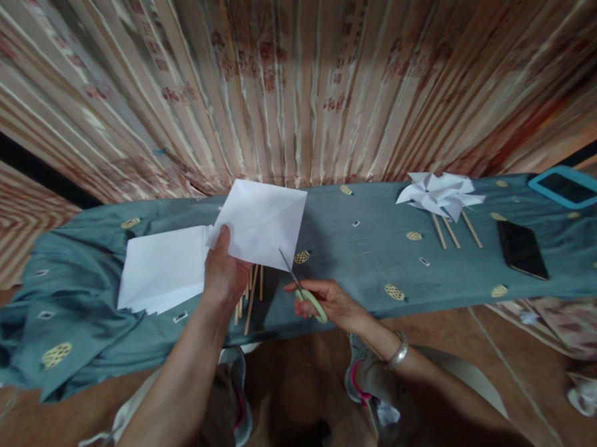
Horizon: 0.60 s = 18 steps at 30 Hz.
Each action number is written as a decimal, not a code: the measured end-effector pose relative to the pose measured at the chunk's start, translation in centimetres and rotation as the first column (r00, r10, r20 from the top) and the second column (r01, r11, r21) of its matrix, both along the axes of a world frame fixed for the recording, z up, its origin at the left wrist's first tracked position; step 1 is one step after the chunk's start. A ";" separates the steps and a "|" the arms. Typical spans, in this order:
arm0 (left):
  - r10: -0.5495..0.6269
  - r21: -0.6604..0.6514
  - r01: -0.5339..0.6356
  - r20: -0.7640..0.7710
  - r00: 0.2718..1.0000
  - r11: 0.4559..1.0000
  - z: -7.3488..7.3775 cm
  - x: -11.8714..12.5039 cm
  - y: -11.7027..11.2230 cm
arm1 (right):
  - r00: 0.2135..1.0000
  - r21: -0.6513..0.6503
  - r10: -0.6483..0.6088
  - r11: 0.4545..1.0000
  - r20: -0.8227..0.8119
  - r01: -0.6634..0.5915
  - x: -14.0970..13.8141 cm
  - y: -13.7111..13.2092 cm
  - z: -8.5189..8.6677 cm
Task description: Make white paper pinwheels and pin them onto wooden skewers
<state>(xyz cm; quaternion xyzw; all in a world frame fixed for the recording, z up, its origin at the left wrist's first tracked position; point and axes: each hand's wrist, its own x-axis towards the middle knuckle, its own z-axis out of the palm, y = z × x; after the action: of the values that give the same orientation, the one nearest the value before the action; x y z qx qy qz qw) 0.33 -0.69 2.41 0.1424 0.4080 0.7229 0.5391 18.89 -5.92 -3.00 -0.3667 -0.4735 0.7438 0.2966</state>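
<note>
My left hand (pixel 225 267) grips a square white sheet of paper (pixel 265 215) by its lower left edge, thumb on top. Faint crease lines run across the sheet, which is held above the cloth. In my right hand (pixel 327 301) is a pair of scissors (pixel 310 303) with light green handles. Their blades reach the sheet's lower right corner area, one blade showing over the paper. Several thin wooden sticks (pixel 252 296) lie below the sheet, partly hidden by it and by my left hand. A stack of white paper (pixel 163 267) rests to the left.
A teal cloth with pineapple prints (pixel 364 247) covers the narrow table. White paper pinwheels (pixel 442 192) on sticks lie to the right. Beyond them are a black phone (pixel 523 248) and a blue-framed device (pixel 570 187). A patterned curtain (pixel 291 84) hangs behind the table.
</note>
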 end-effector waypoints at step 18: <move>-0.090 0.068 0.094 -0.056 0.994 0.993 0.6 0.3 -0.6 | 0.998 0.005 -0.058 0.998 -0.030 0.058 -0.7 -0.1 -0.9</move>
<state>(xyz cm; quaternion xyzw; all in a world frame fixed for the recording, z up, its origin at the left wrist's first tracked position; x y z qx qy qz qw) 0.60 -1.28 3.05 0.1991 0.3895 0.7071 0.5555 18.23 -6.03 -3.88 -0.3683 -0.4605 0.7388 0.3263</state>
